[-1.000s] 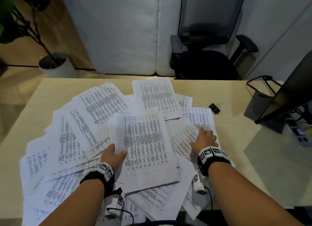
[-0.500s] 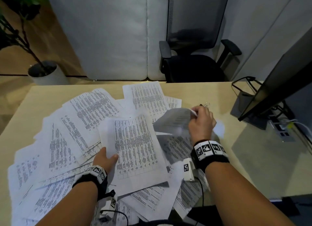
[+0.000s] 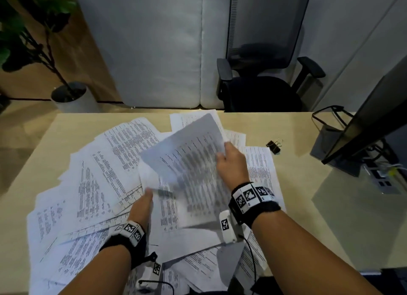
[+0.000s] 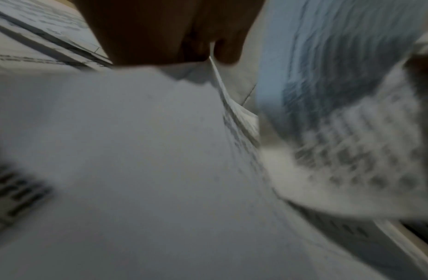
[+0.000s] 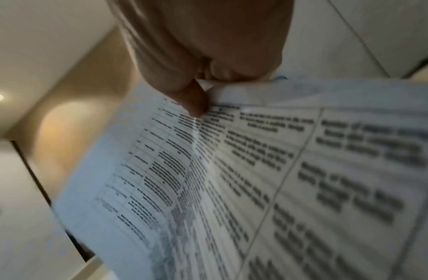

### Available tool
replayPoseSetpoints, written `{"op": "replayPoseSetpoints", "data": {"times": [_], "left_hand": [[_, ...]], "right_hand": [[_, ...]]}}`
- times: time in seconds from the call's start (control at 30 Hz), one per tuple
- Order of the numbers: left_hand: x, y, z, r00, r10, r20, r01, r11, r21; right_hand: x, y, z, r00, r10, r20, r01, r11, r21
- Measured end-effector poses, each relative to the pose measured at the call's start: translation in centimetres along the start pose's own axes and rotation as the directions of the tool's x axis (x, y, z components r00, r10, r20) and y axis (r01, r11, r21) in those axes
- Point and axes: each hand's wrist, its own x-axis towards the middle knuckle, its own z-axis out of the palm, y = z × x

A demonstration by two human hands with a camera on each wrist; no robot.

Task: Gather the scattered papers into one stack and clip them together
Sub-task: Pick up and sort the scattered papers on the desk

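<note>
1. Right hand (image 3: pixel 231 162): thumb and fingers pinch the edge of a lifted sheet (image 3: pixel 191 169); the pinch is plain in the right wrist view (image 5: pixel 198 89). The sheet is raised off the pile, tilted, print blurred.
2. Left hand (image 3: pixel 142 208): at 7 o'clock of the lifted sheet, holding the left edge of a flat sheet (image 3: pixel 167 215) on the pile. In the left wrist view a paper edge (image 4: pixel 217 79) runs between thumb and fingers; the grip looks light.
3. Scattered papers (image 3: pixel 105 169): overlapping, fanned over the desk (image 3: pixel 308 217), mostly toward 9 o'clock of the hands; some overhang the near edge.
4. Binder clip (image 3: pixel 273 146): black, alone on bare desk at 2 o'clock of the right hand, just past the rightmost paper, touching no sheet.
5. Monitor (image 3: pixel 370 118): at 3 o'clock, on the desk's right side.
</note>
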Motion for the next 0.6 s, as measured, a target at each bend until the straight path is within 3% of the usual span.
{"op": "replayPoseSetpoints", "data": {"times": [0.03, 0.1, 0.17, 0.27, 0.4, 0.47, 0.6], "left_hand": [[-0.1, 0.0, -0.2, 0.997, -0.056, 0.051, 0.060, 0.995, -0.078], [-1.4, 1.0, -0.2, 0.997, -0.013, 0.075, 0.019, 0.996, -0.092], [-2.9, 2.5, -0.1, 0.986, 0.165, 0.032, -0.165, 0.986, 0.006], [-3.4, 4.0, -0.1, 0.924, 0.380, -0.035, -0.373, 0.919, 0.128], [-5.0, 6.9, -1.3, 0.884, 0.463, -0.064, -0.468, 0.874, -0.136], [-5.8, 8.3, -2.0, 0.860, 0.503, -0.085, -0.508, 0.827, -0.242], [-6.1, 9.9, -3.4, 0.793, 0.588, -0.156, -0.604, 0.727, -0.327]], "right_hand": [[-0.2, 0.9, 1.0, 0.994, 0.095, 0.058, -0.095, 0.995, 0.008], [-1.0, 2.7, 2.8, 0.968, 0.214, 0.129, -0.219, 0.975, 0.029], [-1.7, 4.1, 4.0, 0.953, 0.262, 0.154, -0.272, 0.961, 0.050], [-1.6, 5.1, 4.2, 0.930, 0.320, 0.180, -0.342, 0.934, 0.105], [-0.9, 3.7, 1.9, 0.898, 0.321, 0.301, -0.431, 0.780, 0.455], [-0.7, 2.0, 0.6, 0.928, 0.222, 0.300, -0.366, 0.701, 0.612], [-0.7, -1.4, -1.1, 0.996, -0.018, 0.085, -0.049, 0.692, 0.720]]}}
